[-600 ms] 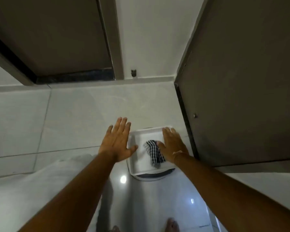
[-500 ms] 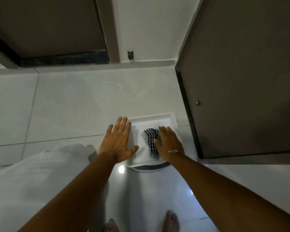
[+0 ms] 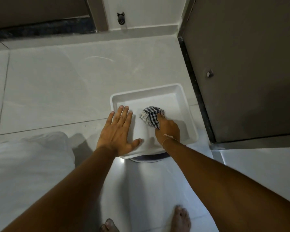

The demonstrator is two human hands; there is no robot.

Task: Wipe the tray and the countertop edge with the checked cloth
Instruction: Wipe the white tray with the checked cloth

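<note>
We see the white tray (image 3: 182, 104) overhanging the countertop edge (image 3: 159, 162); left hand (image 3: 118, 131) splayed flat pins it, right hand (image 3: 167, 129) grips the checked cloth (image 3: 151, 116) inside. Hard strokes could tip it off.

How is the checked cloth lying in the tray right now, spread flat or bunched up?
Bunched up. The checked cloth is a crumpled wad under the right hand, covering only a small patch of the tray floor.

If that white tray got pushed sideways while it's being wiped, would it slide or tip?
The tray looks thin and light, so it would probably slide easily. It seems to sit on a round object showing under its near edge, so it might rock. The left hand, flat on its rim, likely steadies it.
</note>
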